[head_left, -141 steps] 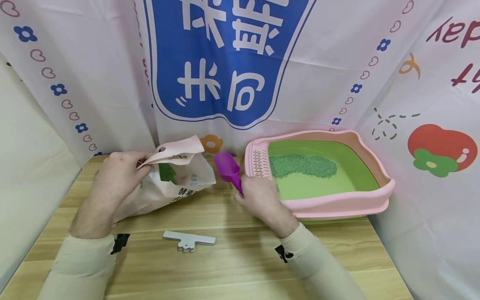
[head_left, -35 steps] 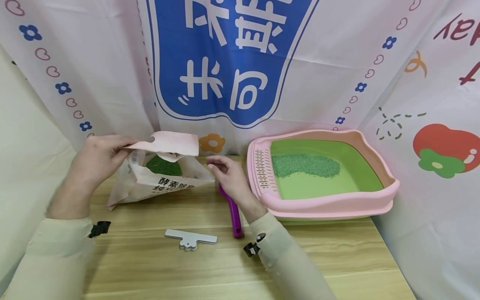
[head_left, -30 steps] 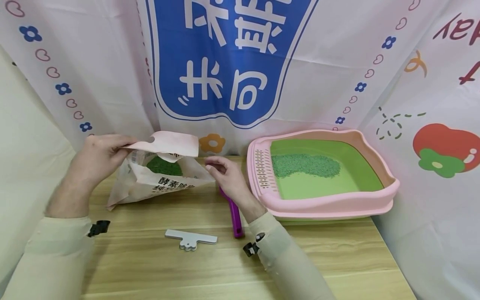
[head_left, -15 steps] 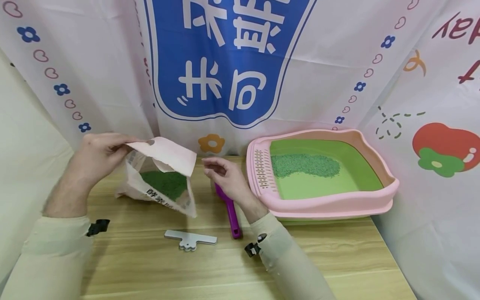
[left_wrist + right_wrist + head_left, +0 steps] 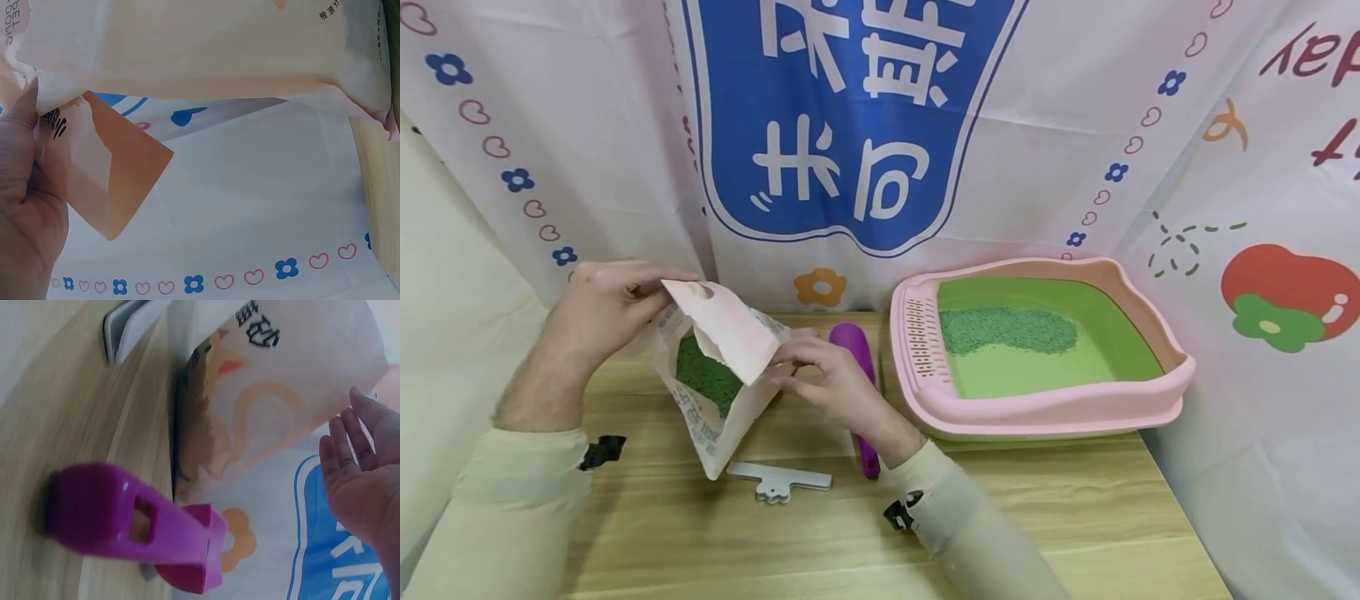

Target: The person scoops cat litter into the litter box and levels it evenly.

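Note:
A pale pink paper bag of cat litter [image 5: 737, 433] stands open at the left of the table, green pellets [image 5: 703, 379] showing inside. My left hand [image 5: 598, 317] pinches the left corner of its torn top flap, also seen in the left wrist view. At the bag's right edge is my right hand [image 5: 842, 387], its fingertips right at the flap. In the right wrist view its fingers [image 5: 340, 447] are nearly straight beside the bag's printed side. Under the right forearm a purple litter scoop [image 5: 853, 342] lies on the table, partly hidden by the hand.
A pink and green litter box [image 5: 1075, 404] stands on the right of the table, with green litter [image 5: 1007, 331] spread on its floor. A grey bag clip [image 5: 780, 481] lies in front of the bag. A printed white curtain [image 5: 1037, 167] hangs behind the table.
The right hand has put the scoop down and moved left to the bag's edge. The bag has turned, one corner now pointing to the front near the clip; the left hand keeps its hold.

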Demonstrator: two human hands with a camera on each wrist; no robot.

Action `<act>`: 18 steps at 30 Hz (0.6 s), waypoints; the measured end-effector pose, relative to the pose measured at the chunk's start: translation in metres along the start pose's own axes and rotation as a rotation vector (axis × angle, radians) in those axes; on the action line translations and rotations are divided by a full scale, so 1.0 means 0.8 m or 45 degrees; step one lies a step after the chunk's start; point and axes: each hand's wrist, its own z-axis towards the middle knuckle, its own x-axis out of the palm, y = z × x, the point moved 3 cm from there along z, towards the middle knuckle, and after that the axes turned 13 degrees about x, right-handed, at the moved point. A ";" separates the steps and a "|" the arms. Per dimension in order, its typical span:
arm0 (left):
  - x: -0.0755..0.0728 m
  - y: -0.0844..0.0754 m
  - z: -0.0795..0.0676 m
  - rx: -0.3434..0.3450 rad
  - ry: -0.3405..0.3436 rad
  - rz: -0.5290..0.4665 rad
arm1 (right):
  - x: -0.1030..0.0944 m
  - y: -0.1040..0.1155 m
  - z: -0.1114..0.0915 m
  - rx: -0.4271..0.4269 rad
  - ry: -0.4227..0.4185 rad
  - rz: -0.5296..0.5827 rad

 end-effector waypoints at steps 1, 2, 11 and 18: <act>0.000 0.000 0.000 0.000 -0.001 0.000 | 0.002 0.004 0.000 -0.012 0.002 -0.023; 0.000 0.000 0.000 0.001 -0.002 0.003 | 0.003 0.008 -0.001 -0.019 0.000 -0.045; 0.001 0.001 0.000 -0.023 0.005 0.001 | 0.012 0.023 0.002 -0.010 -0.035 -0.095; 0.000 0.002 -0.002 -0.057 0.043 0.010 | 0.002 0.023 0.007 0.090 -0.144 -0.111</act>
